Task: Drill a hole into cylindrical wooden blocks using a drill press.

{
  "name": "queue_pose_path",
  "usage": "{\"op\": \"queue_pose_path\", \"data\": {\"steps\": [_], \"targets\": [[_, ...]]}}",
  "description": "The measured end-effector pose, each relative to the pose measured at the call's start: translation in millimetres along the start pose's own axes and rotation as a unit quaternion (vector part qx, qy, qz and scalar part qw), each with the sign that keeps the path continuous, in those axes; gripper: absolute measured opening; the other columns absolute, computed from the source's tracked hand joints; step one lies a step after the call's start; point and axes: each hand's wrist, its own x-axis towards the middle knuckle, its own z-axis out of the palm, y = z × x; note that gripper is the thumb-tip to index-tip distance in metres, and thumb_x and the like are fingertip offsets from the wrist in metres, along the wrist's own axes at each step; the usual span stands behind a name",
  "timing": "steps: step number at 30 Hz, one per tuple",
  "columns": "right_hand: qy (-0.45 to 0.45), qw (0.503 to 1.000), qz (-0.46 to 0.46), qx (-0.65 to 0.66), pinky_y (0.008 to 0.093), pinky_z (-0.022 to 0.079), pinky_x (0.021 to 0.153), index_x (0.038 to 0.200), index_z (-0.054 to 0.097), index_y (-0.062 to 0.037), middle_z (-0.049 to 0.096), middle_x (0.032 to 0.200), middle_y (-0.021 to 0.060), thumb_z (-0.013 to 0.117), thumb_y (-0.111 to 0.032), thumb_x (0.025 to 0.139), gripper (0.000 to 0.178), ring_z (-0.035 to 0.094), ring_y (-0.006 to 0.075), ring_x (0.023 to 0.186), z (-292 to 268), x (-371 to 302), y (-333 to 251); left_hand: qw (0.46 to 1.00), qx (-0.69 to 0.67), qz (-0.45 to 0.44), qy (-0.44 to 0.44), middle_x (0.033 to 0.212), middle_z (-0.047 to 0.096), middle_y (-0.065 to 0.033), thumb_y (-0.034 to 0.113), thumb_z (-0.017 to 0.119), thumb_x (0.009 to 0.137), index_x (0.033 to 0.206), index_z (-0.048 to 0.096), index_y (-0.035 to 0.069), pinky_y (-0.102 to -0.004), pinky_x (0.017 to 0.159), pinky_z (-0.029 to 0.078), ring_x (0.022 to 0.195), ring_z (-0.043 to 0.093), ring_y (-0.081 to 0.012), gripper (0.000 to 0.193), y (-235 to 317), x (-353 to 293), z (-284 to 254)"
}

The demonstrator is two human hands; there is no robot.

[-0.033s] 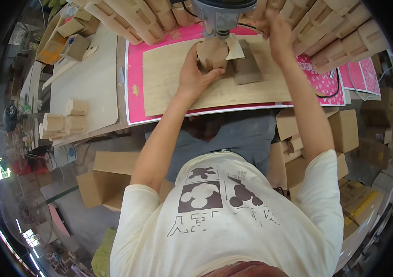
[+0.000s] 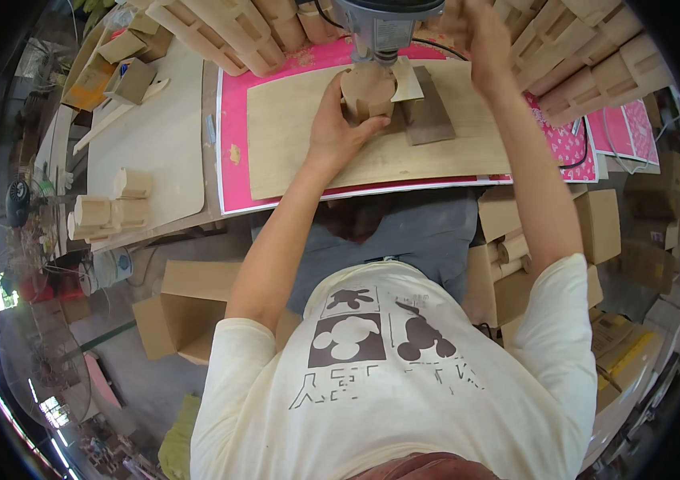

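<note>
Under the grey drill press head (image 2: 388, 34) stands a short, rounded wooden block (image 2: 368, 86), its top close beneath the chuck. My left hand (image 2: 341, 132) is closed around its left and near sides, with the thumb along the front. Beside the block, on its right, are a pale square wood piece (image 2: 408, 82) and a dark flat strip (image 2: 431, 116). My right hand (image 2: 487, 40) is raised to the right of the drill head, near the upper edge. Its fingers are blurred, and whether they grip anything cannot be made out.
A plywood board (image 2: 292, 160) lies on the pink-covered table (image 2: 232, 188). Stacked wooden cylinders (image 2: 608, 84) stand at the back right, more (image 2: 220, 36) at the back left. Several small blocks (image 2: 112, 208) sit on the left table. Open cardboard boxes (image 2: 196, 300) flank my lap.
My right hand has shifted up and slightly to the right, toward the upper edge. The left hand and the wooden block stay in place.
</note>
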Motion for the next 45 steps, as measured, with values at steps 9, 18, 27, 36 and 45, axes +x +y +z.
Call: {"op": "queue_pose_path", "data": {"steps": [9, 18, 27, 36, 45], "targets": [[-0.076, 0.995, -0.063, -0.034, 0.0259, 0.031, 0.054, 0.105, 0.077, -0.0183, 0.065, 0.084, -0.0044, 0.067, -0.048, 0.113, 0.032, 0.049, 0.0064, 0.062, 68, 28, -119, 1.000, -0.028, -0.014, 0.006, 0.147, 0.070, -0.0138, 0.018, 0.103, 0.085, 0.162, 0.051, 0.005, -0.0410, 0.113, 0.056, 0.133, 0.069, -0.0283, 0.094, -1, 1, 0], [-0.018, 0.970, -0.220, -0.098, 0.0237, 0.041, 0.062, 0.112, 0.075, -0.0096, 0.066, 0.089, -0.0042, 0.058, -0.027, 0.120, 0.025, 0.054, 0.0046, 0.073, 32, -71, -103, 0.999, -0.026, -0.018, 0.009, 0.148, 0.069, -0.0166, 0.019, 0.103, 0.085, 0.163, 0.049, 0.004, -0.0432, 0.117, 0.055, 0.136, 0.068, -0.0316, 0.096, -6, 0, 2], [-0.049, 0.941, -0.332, -0.045, 0.0301, 0.054, 0.084, 0.136, 0.071, -0.0021, 0.078, 0.131, 0.0095, 0.053, -0.021, 0.123, 0.029, 0.066, 0.0124, 0.100, 22, -94, -58, 1.000, 0.015, 0.000, 0.014, 0.150, 0.069, -0.0179, 0.021, 0.104, 0.084, 0.164, 0.048, 0.004, -0.0439, 0.117, 0.055, 0.138, 0.068, -0.0332, 0.099, -2, 0, 1], [-0.096, 0.981, -0.142, -0.086, 0.0231, 0.044, 0.064, 0.123, 0.078, -0.0109, 0.070, 0.095, -0.0037, 0.062, -0.031, 0.119, 0.026, 0.058, 0.0054, 0.075, 51, 10, -126, 1.000, 0.017, 0.001, -0.001, 0.152, 0.067, -0.0148, 0.015, 0.101, 0.089, 0.169, 0.044, 0.007, -0.0424, 0.117, 0.054, 0.138, 0.067, -0.0280, 0.099, 3, 1, -1], [-0.013, 0.994, -0.064, -0.087, 0.0286, 0.051, 0.071, 0.132, 0.077, -0.0063, 0.075, 0.100, 0.0005, 0.062, -0.046, 0.117, 0.045, 0.066, 0.0114, 0.080, -3, -4, -35, 0.999, 0.011, -0.033, -0.002, 0.155, 0.066, -0.0168, 0.015, 0.100, 0.087, 0.167, 0.047, 0.005, -0.0425, 0.119, 0.053, 0.138, 0.067, -0.0304, 0.097, -9, 0, -4]]}}
